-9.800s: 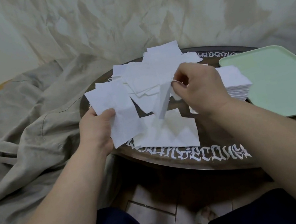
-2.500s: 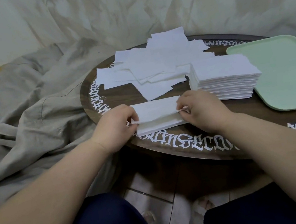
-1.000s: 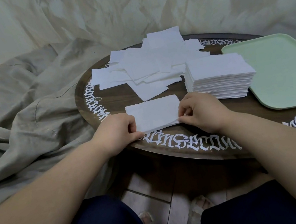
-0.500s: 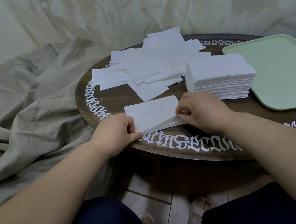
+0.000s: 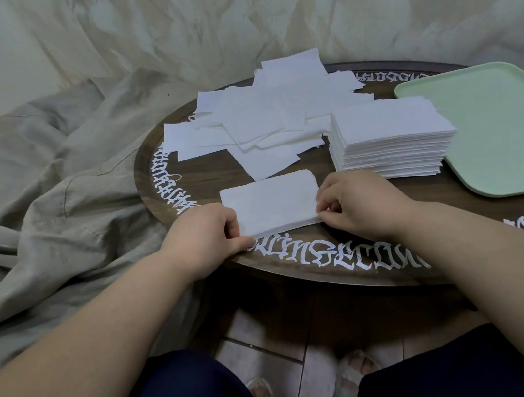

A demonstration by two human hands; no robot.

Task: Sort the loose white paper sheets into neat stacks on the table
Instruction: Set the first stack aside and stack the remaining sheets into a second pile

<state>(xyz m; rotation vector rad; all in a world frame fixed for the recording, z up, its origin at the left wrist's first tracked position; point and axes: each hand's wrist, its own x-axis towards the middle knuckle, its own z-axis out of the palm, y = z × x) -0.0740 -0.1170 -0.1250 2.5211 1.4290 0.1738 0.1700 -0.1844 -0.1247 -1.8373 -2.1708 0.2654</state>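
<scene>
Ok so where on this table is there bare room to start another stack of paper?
Free patches: the wood left of the small stack, below the loose sheets; the near rim strip right of the right hand, below the tall stack and green tray. The tray's surface is bare too. The far middle of the table is crowded with loose sheets.

White paper sheets point(image 5: 268, 118); dark brown table point(image 5: 212, 175), white gothic lettering round its rim; pale green tray point(image 5: 503, 125) at three o'clock; beige cloth point(image 5: 48, 204).
</scene>
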